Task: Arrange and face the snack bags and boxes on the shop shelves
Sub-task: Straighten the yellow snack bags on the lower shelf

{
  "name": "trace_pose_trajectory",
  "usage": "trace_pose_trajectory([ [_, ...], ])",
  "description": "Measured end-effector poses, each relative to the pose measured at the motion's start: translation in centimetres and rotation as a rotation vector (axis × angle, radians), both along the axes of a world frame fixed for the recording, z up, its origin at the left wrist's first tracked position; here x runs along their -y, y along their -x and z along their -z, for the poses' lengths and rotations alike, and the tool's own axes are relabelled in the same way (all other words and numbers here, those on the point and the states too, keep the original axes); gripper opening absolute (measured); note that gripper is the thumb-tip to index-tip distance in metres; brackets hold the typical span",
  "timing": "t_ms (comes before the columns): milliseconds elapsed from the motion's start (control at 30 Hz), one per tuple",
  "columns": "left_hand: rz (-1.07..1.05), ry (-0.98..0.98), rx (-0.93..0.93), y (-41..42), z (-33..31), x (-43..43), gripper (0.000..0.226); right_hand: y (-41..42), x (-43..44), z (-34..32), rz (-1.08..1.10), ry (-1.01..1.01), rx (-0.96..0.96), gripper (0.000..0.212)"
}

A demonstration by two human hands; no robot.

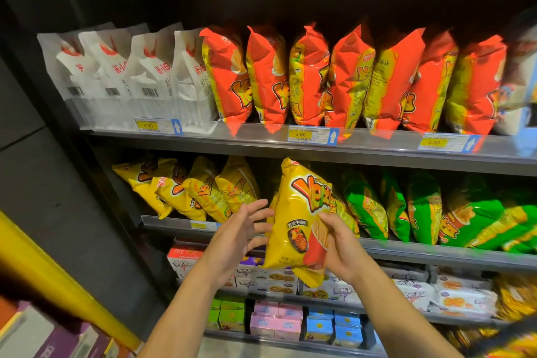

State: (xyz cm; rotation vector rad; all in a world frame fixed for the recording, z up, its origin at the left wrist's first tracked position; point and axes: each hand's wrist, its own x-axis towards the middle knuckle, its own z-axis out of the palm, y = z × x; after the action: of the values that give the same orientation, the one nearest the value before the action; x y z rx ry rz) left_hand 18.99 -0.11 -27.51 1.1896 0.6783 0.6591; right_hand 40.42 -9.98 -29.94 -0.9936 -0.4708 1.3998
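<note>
On the top shelf [261, 141], a row of white matte pouches [122, 75] with flat crimped tops stands at the left, and beside them glossy, puffed orange bags [348, 78] stand on edge, leaning against one another. Below, on the second shelf [436, 253], crinkled yellow bags [186, 189] lean to the left, with shiny green bags [421, 212] slumped at the far right. Lower still sit small cardboard boxes [290, 322] in green, pink and blue, square-edged and packed close. The left hand [238, 235] reaches forward with its forearm angled up from below, fingers spread apart and slightly curled, the fingertips just beside the left edge of the yellow snack bag [296, 218] but not clearly gripping it. That bag is pillow-shaped and shiny, held upright in front of the second shelf, in the gap between the yellow and green rows, with its printed face toward the camera. The right hand [340, 247] comes up from the lower right and pinches the bag's lower right part between thumb and fingers, thumb lying across the front.
</note>
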Motion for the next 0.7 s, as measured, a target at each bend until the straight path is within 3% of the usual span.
trace_pose_trajectory([
  [333,-0.059,0.034,-0.003,-0.2,0.1,-0.5,0.062,2.2,0.6,-6.0,0.037,0.139,0.098,0.026],
  [400,-0.072,0.048,0.002,-0.1,0.1,-0.6,0.062,3.0,1.2,-8.3,0.047,0.146,0.111,0.025],
  [467,-0.077,0.051,0.012,-0.1,-0.1,-0.4,0.059,1.6,0.3,-5.9,0.016,0.155,0.087,0.029],
  [567,-0.123,0.025,0.050,-0.1,-0.4,-0.2,0.053,1.0,-0.3,-3.9,-0.024,0.129,0.061,0.053],
  [700,-0.165,-0.101,0.007,-0.2,-0.4,0.1,0.041,1.4,-0.8,-3.1,0.092,0.074,0.415,0.057],
])
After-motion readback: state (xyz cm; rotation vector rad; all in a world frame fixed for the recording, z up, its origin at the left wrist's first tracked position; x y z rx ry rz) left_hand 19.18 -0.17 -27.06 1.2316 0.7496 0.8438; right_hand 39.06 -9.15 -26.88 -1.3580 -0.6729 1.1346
